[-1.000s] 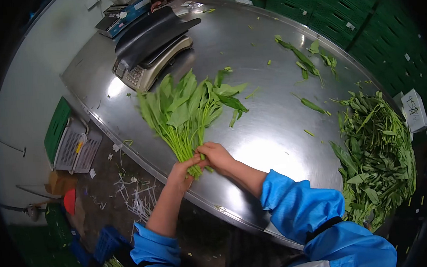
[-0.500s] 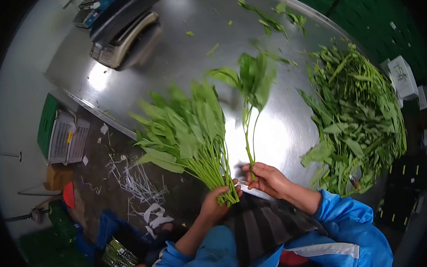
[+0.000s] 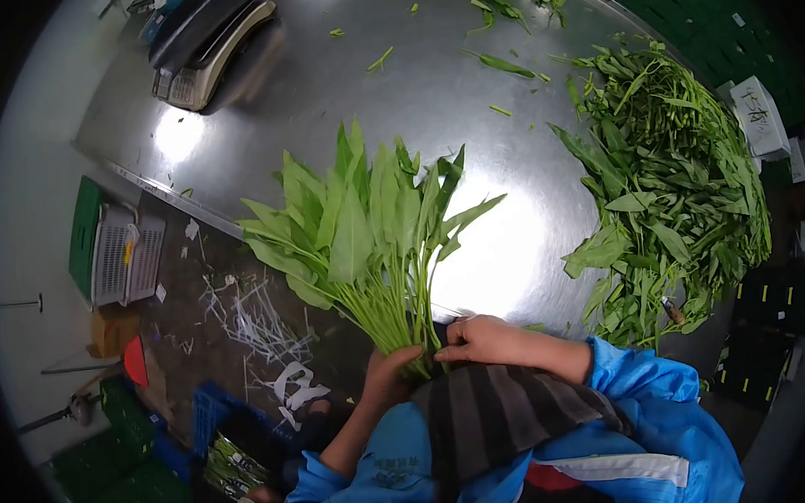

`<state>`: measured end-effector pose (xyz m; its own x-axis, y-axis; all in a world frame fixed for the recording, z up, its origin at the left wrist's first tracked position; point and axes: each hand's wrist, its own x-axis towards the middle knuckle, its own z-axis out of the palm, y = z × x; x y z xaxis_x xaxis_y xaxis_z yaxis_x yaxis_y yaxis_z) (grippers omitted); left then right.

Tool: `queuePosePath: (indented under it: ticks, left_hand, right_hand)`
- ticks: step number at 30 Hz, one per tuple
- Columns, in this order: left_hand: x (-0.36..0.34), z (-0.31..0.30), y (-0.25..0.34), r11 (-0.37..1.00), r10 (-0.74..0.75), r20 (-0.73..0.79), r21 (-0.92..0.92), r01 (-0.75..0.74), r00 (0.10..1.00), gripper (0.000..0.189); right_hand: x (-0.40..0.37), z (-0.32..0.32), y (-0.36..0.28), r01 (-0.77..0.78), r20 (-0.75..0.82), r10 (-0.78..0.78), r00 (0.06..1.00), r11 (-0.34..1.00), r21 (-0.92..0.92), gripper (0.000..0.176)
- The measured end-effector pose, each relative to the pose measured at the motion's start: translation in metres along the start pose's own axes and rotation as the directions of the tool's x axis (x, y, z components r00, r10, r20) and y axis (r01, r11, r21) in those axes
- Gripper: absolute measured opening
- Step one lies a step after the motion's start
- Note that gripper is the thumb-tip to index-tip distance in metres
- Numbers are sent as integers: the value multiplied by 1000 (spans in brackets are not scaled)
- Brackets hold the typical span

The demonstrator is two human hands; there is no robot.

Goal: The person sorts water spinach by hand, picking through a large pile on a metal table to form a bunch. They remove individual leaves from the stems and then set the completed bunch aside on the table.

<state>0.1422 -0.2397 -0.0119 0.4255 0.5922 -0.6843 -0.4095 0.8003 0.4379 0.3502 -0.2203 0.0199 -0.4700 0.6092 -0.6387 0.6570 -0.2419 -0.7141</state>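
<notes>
My left hand (image 3: pixel 393 370) is closed round the lower stems of a bunch of water spinach (image 3: pixel 365 235), whose long pointed leaves fan out away from me. Close beside it, my right hand (image 3: pixel 482 341) pinches the stem ends at the bunch's right side, thumb and fingers pressed together. The stem it holds lies against the rest of the bunch, and its tip is partly hidden by the fingers. To the right, a large heap of water spinach (image 3: pixel 666 189) rests on the steel table (image 3: pixel 319 91).
Scattered leaves (image 3: pixel 506 65) and stem bits lie on the table. A weighing scale (image 3: pixel 211 56) stands at the far left. White strips (image 3: pixel 259 316) litter the floor, near a grey crate (image 3: pixel 131 259). Another person's hand (image 3: pixel 265 498) is at a packed crate, lower left.
My right hand has moved left, bringing a leafy stem from apart to against the bunch. My left hand keeps its hold, and the view has shifted slightly.
</notes>
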Motion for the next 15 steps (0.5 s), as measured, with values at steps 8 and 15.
queuePosePath:
  ticks: [8,15]
  left_hand:
    - [0,-2,5,939,-111,12,-325,109,994,28]
    - [1,2,5,954,-181,-72,-254,157,981,28]
  right_hand:
    - [1,-4,-5,-95,-21,95,995,995,-7,46]
    - [10,-15,-31,5,-433,19,901,998,55,48]
